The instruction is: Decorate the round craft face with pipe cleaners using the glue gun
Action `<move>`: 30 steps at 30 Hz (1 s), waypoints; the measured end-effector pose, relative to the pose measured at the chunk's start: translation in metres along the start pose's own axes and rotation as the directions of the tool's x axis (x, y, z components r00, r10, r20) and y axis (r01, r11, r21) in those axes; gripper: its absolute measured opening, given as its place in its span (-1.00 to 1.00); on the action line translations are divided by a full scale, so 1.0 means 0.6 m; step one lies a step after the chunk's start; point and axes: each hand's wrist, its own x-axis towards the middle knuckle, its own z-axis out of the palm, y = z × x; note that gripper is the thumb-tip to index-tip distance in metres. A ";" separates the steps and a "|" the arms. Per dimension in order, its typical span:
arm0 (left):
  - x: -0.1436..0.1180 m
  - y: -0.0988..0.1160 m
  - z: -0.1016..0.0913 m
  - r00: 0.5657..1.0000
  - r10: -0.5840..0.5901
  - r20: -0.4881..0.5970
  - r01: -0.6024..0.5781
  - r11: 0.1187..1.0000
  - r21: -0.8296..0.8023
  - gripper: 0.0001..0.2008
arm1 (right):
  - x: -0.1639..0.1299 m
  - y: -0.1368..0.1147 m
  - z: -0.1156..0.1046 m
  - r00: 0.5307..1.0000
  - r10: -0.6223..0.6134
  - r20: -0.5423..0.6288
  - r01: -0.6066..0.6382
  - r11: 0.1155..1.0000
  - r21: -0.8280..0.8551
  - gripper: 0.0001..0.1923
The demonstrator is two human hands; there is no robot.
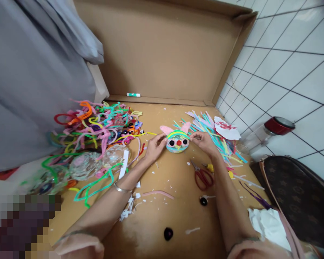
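Observation:
A small round craft head point(177, 141) wound from coloured pipe cleaners lies on the brown cardboard point(162, 201). It has two black eyes, a red nose and two pink ears. My left hand point(155, 145) grips its left side with the fingertips. My right hand point(202, 140) pinches its right side, near the pink ear. Both forearms stretch forward over the cardboard, and a thin silver bangle point(121, 188) sits on my left wrist.
A tangled heap of pipe cleaners point(97, 126) and clear plastic bags point(89, 163) lie at the left. Cut strips point(216, 136), red scissors point(202, 176), black beads point(168, 233), a glass jar with red lid point(270, 131), a brown bag point(299, 194), white tissue point(268, 221).

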 end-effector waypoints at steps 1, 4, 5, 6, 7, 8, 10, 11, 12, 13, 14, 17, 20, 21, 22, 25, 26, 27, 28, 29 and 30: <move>-0.001 -0.001 -0.001 1.000 0.006 -0.004 -0.006 1.000 0.007 -0.55 | 0.000 0.001 0.001 1.000 0.000 -0.007 0.000 1.000 0.012 -0.79; -0.004 0.002 -0.005 1.000 0.013 0.006 -0.013 1.000 0.014 -0.54 | 0.002 0.006 0.005 1.000 0.017 -0.017 -0.016 0.999 0.047 -0.81; -0.005 0.004 -0.007 1.000 0.014 0.013 -0.014 1.000 0.014 -0.53 | 0.002 0.007 0.007 0.999 0.029 -0.021 -0.028 0.998 0.054 -0.82; -0.005 0.006 -0.008 1.000 0.013 0.018 -0.014 1.000 0.011 -0.53 | 0.002 0.008 0.008 0.999 0.040 -0.023 -0.039 0.997 0.062 -0.82; -0.006 0.007 -0.008 1.000 0.013 0.019 -0.013 1.000 0.008 -0.53 | 0.002 0.008 0.008 0.999 0.049 -0.024 -0.047 0.996 0.072 -0.82; -0.006 0.007 -0.009 1.000 0.011 0.022 -0.011 1.000 0.002 -0.53 | 0.002 0.007 0.009 0.998 0.055 -0.023 -0.053 0.995 0.085 -0.82; -0.006 0.005 -0.009 1.000 -0.001 0.027 0.001 1.000 -0.012 -0.51 | 0.002 0.005 0.010 0.998 0.062 -0.014 -0.060 0.991 0.119 -0.82; -0.005 0.003 -0.009 1.000 -0.010 0.027 0.011 1.000 -0.019 -0.50 | 0.001 0.004 0.011 0.998 0.066 -0.010 -0.064 0.988 0.138 -0.81; -0.005 0.001 -0.009 0.999 -0.023 0.025 0.023 0.999 -0.026 -0.49 | 0.001 0.003 0.011 0.997 0.073 -0.008 -0.071 0.985 0.156 -0.81; -0.005 -0.001 -0.009 0.999 -0.038 0.019 0.038 0.999 -0.031 -0.47 | 0.001 0.002 0.012 0.996 0.083 -0.008 -0.081 0.982 0.172 -0.80; -0.005 -0.003 -0.009 0.999 -0.052 0.014 0.053 0.998 -0.035 -0.46 | 0.001 0.002 0.013 0.996 0.093 -0.007 -0.090 0.978 0.186 -0.79; -0.005 -0.005 -0.009 0.997 -0.081 0.016 0.082 0.996 -0.047 -0.44 | 0.002 0.004 0.016 0.994 0.106 -0.013 -0.101 0.971 0.215 -0.80; -0.004 -0.004 -0.009 0.996 -0.087 0.023 0.088 0.995 -0.055 -0.42 | 0.003 0.008 0.018 0.995 0.095 -0.014 -0.089 0.972 0.219 -0.83; -0.004 -0.003 -0.009 0.996 -0.087 0.020 0.088 0.995 -0.056 -0.42 | 0.003 0.008 0.018 0.996 0.091 -0.012 -0.086 0.973 0.216 -0.84; -0.004 -0.003 -0.009 0.996 -0.088 0.016 0.089 0.994 -0.056 -0.42 | 0.003 0.008 0.018 0.996 0.087 -0.009 -0.083 0.974 0.213 -0.85; -0.004 -0.005 -0.009 0.995 -0.095 0.012 0.095 0.994 -0.055 -0.41 | 0.003 0.008 0.018 0.997 0.081 -0.002 -0.078 0.974 0.213 -0.88; -0.004 -0.007 -0.008 0.995 -0.099 0.014 0.100 0.994 -0.055 -0.41 | 0.003 0.008 0.018 0.997 0.078 -0.001 -0.076 0.973 0.217 -0.89; -0.003 -0.008 -0.008 0.995 -0.103 0.015 0.104 0.993 -0.055 -0.41 | 0.003 0.008 0.018 0.997 0.074 0.003 -0.072 0.973 0.219 -0.90; -0.003 -0.010 -0.008 0.994 -0.106 0.014 0.107 0.993 -0.055 -0.40 | 0.003 0.007 0.018 0.998 0.069 0.006 -0.069 0.973 0.218 -0.90; -0.003 -0.011 -0.007 0.994 -0.107 0.011 0.107 0.993 -0.055 -0.40 | 0.003 0.007 0.018 0.998 0.065 0.007 -0.065 0.974 0.215 -0.91; -0.003 -0.012 -0.006 0.995 -0.104 0.007 0.104 0.993 -0.053 -0.41 | 0.003 0.007 0.018 0.998 0.060 0.007 -0.060 0.975 0.212 -0.90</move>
